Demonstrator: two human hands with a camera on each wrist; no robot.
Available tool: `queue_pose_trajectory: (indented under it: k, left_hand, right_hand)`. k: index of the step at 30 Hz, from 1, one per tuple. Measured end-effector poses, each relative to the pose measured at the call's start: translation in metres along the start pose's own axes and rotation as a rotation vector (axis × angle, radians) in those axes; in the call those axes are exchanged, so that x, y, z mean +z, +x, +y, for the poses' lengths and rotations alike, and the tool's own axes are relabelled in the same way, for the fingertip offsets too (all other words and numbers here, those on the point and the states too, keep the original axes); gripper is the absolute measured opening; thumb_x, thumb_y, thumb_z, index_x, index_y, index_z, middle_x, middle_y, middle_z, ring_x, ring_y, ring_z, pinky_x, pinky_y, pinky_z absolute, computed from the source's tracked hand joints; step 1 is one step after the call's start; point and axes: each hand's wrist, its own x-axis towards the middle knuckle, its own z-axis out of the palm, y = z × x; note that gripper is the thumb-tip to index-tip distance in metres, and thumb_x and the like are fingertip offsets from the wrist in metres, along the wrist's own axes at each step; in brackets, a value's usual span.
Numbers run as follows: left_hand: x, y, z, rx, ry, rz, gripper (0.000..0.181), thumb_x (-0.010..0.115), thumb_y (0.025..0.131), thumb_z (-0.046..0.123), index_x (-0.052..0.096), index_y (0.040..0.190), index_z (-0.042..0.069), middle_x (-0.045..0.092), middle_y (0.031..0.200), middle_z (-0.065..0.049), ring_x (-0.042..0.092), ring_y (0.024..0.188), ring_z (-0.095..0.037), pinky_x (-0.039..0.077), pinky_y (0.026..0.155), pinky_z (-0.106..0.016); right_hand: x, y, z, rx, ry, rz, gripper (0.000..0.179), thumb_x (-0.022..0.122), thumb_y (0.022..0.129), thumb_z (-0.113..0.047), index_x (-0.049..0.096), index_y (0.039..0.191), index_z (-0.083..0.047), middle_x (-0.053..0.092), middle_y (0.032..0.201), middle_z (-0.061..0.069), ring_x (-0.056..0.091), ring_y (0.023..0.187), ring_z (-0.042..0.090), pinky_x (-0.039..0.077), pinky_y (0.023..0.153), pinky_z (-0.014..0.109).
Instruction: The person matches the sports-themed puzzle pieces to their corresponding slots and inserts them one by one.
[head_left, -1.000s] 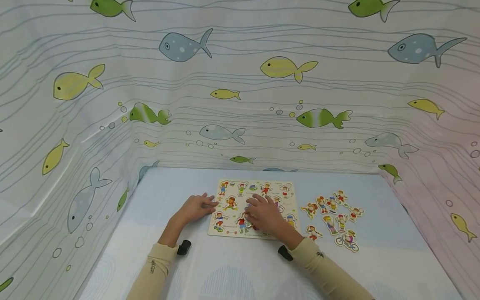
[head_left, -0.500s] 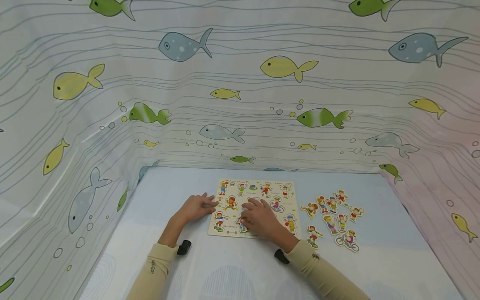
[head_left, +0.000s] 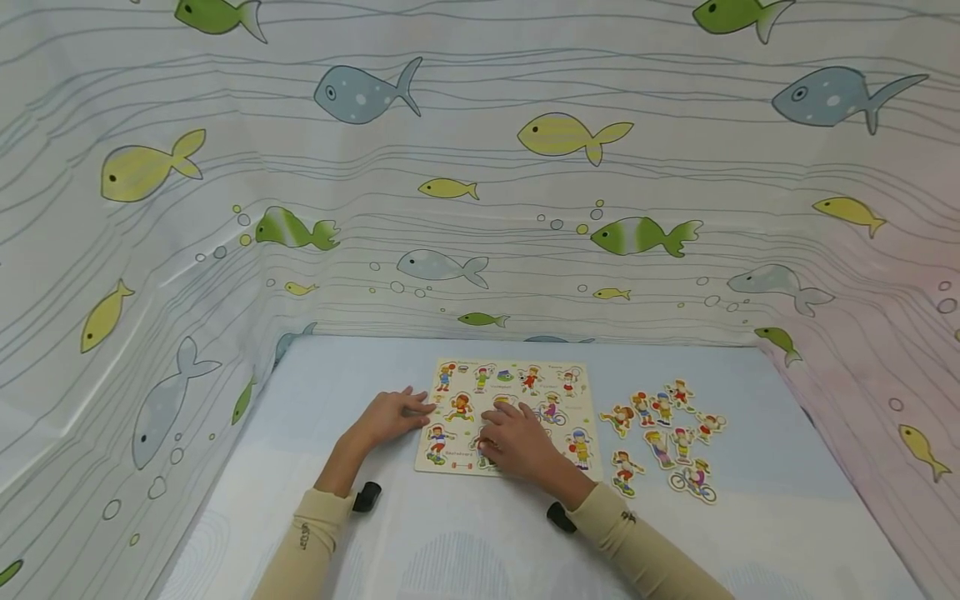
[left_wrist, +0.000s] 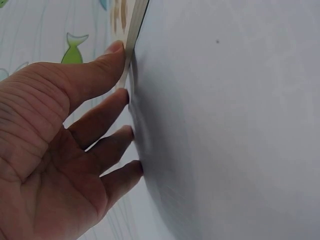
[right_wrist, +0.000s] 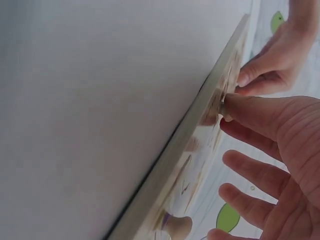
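the right hand (head_left: 513,442) pinches a small wooden knob (right_wrist: 223,109) at the rectangular cream wooden puzzle board (head_left: 463,440) beneath it, the left hand (head_left: 393,415), fingers relaxed, touches its edge, and outline alignment should precede pressing.

The right hand (head_left: 517,440) hides part of the board (head_left: 427,465) beneath it; the knob (right_wrist: 222,108) in its pinch is mostly covered.
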Motion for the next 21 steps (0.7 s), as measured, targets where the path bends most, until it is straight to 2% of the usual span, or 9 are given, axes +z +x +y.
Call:
queue_pose_trajectory:
  k: [8, 21]
  left_hand:
    - [0.0, 0.0, -0.002, 0.007, 0.005, 0.002, 0.029, 0.075, 0.088, 0.02, 0.074, 0.116, 0.012, 0.059, 0.133, -0.013, 0.042, 0.134, -0.042, 0.03, 0.109, -0.061]
    - [0.002, 0.001, -0.002, 0.014, 0.004, 0.004, 0.029, 0.075, 0.088, 0.02, 0.074, 0.115, 0.011, 0.06, 0.132, -0.014, 0.042, 0.134, -0.043, 0.03, 0.108, -0.062]
  right_hand:
    - [-0.008, -0.002, 0.003, 0.023, 0.06, 0.032, 0.014, 0.069, 0.093, -0.035, 0.073, 0.099, -0.023, 0.062, 0.13, 0.002, 0.044, 0.135, 0.028, 0.033, 0.107, 0.061]
    - [-0.025, -0.012, 0.018, 0.08, 0.071, 0.052, 0.025, 0.072, 0.091, -0.031, 0.072, 0.113, -0.02, 0.059, 0.137, 0.003, 0.043, 0.136, 0.029, 0.031, 0.109, 0.059]
